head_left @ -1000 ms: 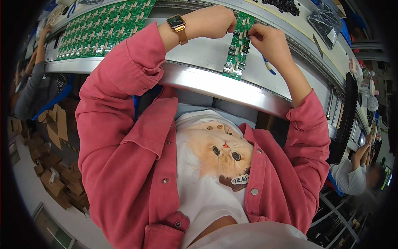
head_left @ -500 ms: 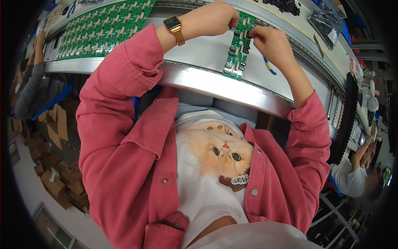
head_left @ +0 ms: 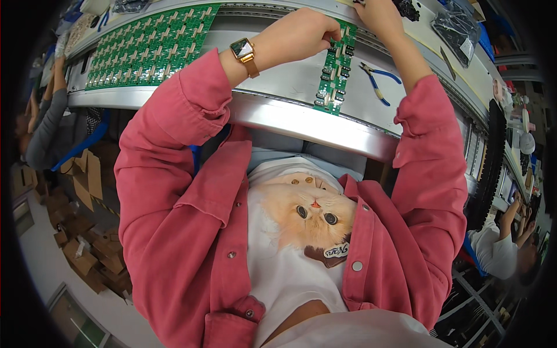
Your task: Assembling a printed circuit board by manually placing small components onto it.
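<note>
left hand (head_left: 310, 32) just past twelve o'clock overlaps green board (head_left: 333, 77), right hand (head_left: 380, 16) at one is cropped, neither grip discernible.

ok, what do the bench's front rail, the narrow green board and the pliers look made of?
Front rail: bare metal, aluminium or steel; silvery with broad soft highlights.
Narrow green board: probably coated circuit-board laminate, judging by its green face and mounted parts.
Pliers: likely metal head, greyish; blue-and-yellow grips look like plastic or rubber, can't tell which.
</note>
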The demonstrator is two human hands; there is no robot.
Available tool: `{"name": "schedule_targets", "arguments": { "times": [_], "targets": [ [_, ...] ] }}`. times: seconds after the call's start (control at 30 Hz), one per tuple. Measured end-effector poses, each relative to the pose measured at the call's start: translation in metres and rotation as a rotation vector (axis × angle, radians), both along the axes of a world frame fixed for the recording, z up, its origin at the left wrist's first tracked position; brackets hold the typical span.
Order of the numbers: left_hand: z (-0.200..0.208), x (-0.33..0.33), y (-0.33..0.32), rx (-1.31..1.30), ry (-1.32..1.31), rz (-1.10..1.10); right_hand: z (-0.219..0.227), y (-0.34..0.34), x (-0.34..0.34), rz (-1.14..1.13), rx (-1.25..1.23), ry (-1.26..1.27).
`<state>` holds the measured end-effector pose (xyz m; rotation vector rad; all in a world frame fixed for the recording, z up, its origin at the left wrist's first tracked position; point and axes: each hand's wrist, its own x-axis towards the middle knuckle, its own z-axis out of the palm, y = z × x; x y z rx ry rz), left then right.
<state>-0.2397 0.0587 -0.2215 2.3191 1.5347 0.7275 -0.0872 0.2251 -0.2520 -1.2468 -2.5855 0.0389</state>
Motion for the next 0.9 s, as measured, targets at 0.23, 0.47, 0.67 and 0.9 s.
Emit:
{"name": "schedule_targets", "arguments": {
  "times": [0.23,0.47,0.67,0.9],
  "targets": [
    [-0.009,0.007,-0.001,0.038,0.085,0.000,-0.001,-0.004,-0.013,-0.097,0.171,-0.081],
    [-0.009,0.016,-0.004,0.102,0.211,0.014,0.032,-0.028,0.000,-0.079,-0.068,-0.049],
    [-0.015,0.019,-0.002,0.136,0.220,0.010,0.026,-0.037,0.028,0.107,-0.139,0.243],
    [-0.015,0.018,0.001,0.108,0.185,-0.005,0.033,-0.056,0.047,0.252,-0.063,0.289]
  ]
}}
